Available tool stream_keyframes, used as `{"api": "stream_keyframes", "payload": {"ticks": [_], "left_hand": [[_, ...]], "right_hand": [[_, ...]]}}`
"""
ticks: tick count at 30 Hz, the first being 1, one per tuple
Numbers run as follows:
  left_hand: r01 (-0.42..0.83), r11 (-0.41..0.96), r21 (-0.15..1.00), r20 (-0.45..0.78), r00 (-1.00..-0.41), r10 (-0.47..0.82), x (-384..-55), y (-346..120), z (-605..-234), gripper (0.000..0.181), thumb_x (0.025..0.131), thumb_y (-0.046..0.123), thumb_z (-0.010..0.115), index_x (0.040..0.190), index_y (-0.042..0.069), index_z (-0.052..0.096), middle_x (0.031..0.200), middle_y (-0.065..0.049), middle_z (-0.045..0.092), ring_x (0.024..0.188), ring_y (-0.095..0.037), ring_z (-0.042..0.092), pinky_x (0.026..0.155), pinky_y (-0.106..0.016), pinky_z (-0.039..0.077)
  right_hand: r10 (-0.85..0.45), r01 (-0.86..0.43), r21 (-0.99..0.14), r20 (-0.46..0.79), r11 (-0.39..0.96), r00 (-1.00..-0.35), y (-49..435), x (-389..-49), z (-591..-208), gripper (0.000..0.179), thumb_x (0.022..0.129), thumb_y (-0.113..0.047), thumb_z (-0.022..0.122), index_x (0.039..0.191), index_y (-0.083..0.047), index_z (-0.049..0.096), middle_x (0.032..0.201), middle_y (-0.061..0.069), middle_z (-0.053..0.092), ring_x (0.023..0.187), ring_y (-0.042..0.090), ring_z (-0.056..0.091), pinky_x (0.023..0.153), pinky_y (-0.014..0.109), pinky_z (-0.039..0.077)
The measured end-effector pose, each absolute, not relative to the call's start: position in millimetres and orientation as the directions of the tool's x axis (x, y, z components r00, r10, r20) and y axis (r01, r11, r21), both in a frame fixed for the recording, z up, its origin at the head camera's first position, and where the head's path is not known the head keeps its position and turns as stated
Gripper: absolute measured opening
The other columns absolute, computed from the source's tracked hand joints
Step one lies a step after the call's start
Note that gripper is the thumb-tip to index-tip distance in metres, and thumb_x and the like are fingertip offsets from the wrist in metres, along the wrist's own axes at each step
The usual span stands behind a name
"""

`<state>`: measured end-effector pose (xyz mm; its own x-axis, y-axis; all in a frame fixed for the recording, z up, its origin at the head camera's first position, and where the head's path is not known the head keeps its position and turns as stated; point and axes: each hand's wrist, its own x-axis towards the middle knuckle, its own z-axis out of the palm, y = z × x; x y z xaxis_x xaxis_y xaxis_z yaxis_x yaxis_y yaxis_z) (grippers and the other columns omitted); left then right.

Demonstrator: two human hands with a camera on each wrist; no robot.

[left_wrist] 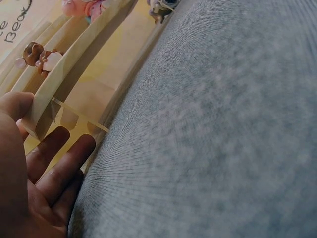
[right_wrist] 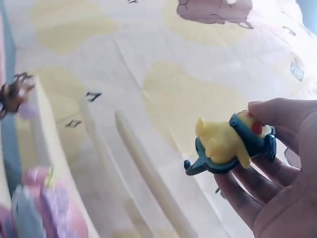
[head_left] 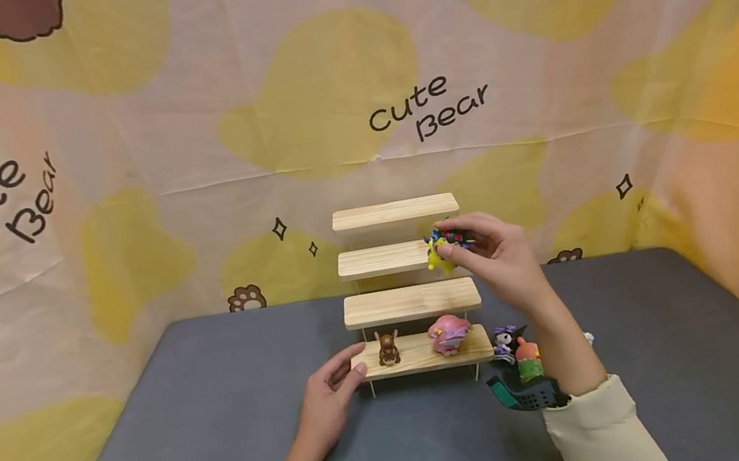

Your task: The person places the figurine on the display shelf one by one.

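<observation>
My right hand (head_left: 509,266) pinches a small yellow figurine (right_wrist: 222,141) with red cheeks and a dark blue-green cape between thumb and fingers. It is held in the air at the right end of the upper tiers of a four-tier wooden display shelf (head_left: 411,302). Down at the left end of the lowest tier, my left hand (head_left: 325,403) grips the board's corner, with its other fingers spread below in the left wrist view. On that tier stand a brown eared figurine (head_left: 388,350) to the left and a pink figurine (head_left: 449,334) to the right.
Beside the shelf's right side, a black-and-purple figurine (head_left: 506,344) and an orange-and-green figurine (head_left: 529,359) stand on the grey tabletop (head_left: 225,418). A white item (head_left: 589,338) peeks out behind my right forearm. A patterned cloth (head_left: 334,106) hangs behind the shelf.
</observation>
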<state>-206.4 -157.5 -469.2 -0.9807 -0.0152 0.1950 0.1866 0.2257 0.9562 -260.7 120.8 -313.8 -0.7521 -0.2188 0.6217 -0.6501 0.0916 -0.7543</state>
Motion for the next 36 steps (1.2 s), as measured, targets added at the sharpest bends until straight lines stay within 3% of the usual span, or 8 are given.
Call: {"api": "stream_keyframes", "payload": {"ticks": [7,15,21,29,36], "left_hand": [[0.185,0.228,0.956,0.193,-0.981,-0.013,-206,-157,-472,0.035,0.097,0.027,0.069,0.131,0.018,0.069,0.140,-0.012,0.064,0.134,-0.028,0.057,0.103,-0.041,0.053],[0.177,0.218,0.960,0.183,-0.983,-0.007,-205,-156,-475,0.034,0.098,0.026,0.068,0.131,0.018,0.069,0.141,-0.012,0.063,0.135,-0.029,0.056,0.104,-0.041,0.053],[0.189,0.229,0.955,0.198,-0.980,-0.016,-205,-158,-471,0.033,0.098,0.027,0.067,0.131,0.019,0.069,0.140,-0.010,0.064,0.132,-0.028,0.059,0.102,-0.041,0.054],[0.182,0.226,0.957,0.190,-0.982,-0.013,-207,-158,-469,0.033,0.099,0.027,0.067,0.131,0.019,0.069,0.139,-0.008,0.065,0.133,-0.027,0.058,0.102,-0.040,0.054],[0.170,0.232,0.958,0.180,-0.983,-0.025,-206,-157,-467,0.033,0.099,0.025,0.067,0.130,0.017,0.069,0.137,-0.011,0.066,0.128,-0.026,0.062,0.098,-0.035,0.056]], "right_hand": [[-0.264,-0.674,-0.737,0.640,0.057,-0.722,100,-260,-313,0.027,0.091,0.003,0.071,0.118,0.003,0.071,0.115,0.012,0.064,0.094,0.008,0.067,0.080,0.017,0.057],[-0.326,-0.624,-0.778,0.574,0.068,-0.751,85,-266,-327,0.028,0.089,0.001,0.074,0.118,0.001,0.072,0.114,0.018,0.066,0.091,0.006,0.066,0.078,0.018,0.057],[-0.378,-0.613,-0.786,0.543,0.086,-0.750,70,-270,-332,0.027,0.088,-0.004,0.077,0.115,-0.003,0.074,0.114,0.016,0.069,0.096,0.007,0.066,0.082,0.023,0.058],[-0.412,-0.592,-0.780,0.481,0.203,-0.774,59,-273,-341,0.024,0.088,-0.014,0.080,0.112,-0.013,0.078,0.111,0.005,0.073,0.099,0.016,0.067,0.090,0.040,0.056],[-0.476,-0.610,-0.746,0.449,0.266,-0.756,52,-276,-351,0.026,0.090,-0.018,0.078,0.116,-0.016,0.076,0.112,0.002,0.071,0.098,0.017,0.068,0.085,0.033,0.059]]}}
